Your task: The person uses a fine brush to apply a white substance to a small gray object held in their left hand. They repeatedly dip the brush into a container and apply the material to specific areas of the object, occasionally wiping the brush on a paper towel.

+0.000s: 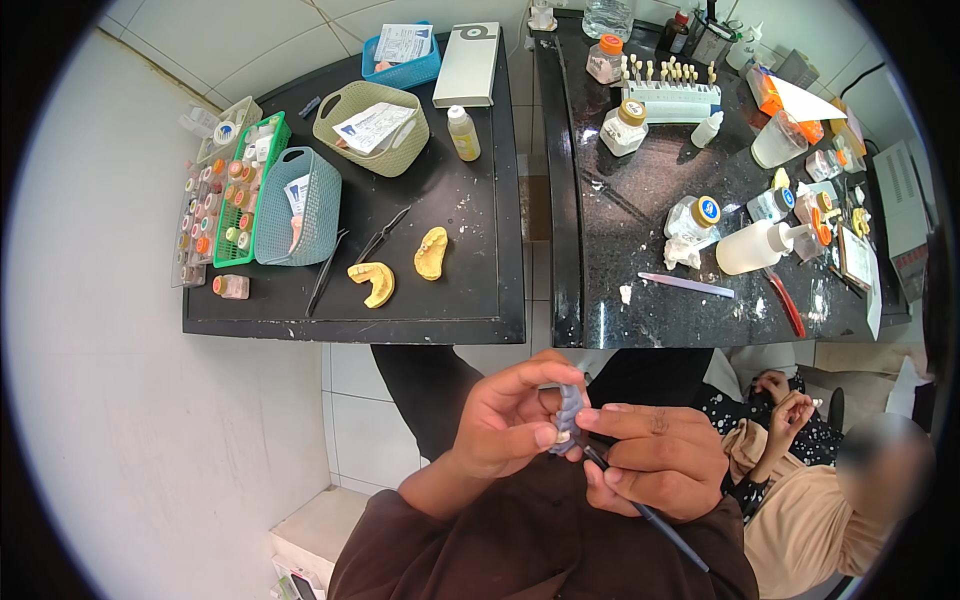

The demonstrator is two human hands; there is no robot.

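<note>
Above my lap, my left hand (502,420) grips a greyish-purple dental impression piece (569,412) between thumb and fingers. A small cream tooth-like piece (562,436) shows at my left thumb tip, against the impression. My right hand (660,457) holds a slim dark-handled instrument (651,516), its handle slanting down to the right. The instrument's working end points at the lower part of the impression; its very tip is hard to make out. My right index fingertip touches the impression's right side.
On the left table lie two yellow dental casts (373,283), black tweezers (327,274) and baskets (298,210). The right table bears a tooth shade guide (671,97), a white squeeze bottle (754,246) and red-handled pliers (786,304). Another person (795,480) sits close at my right.
</note>
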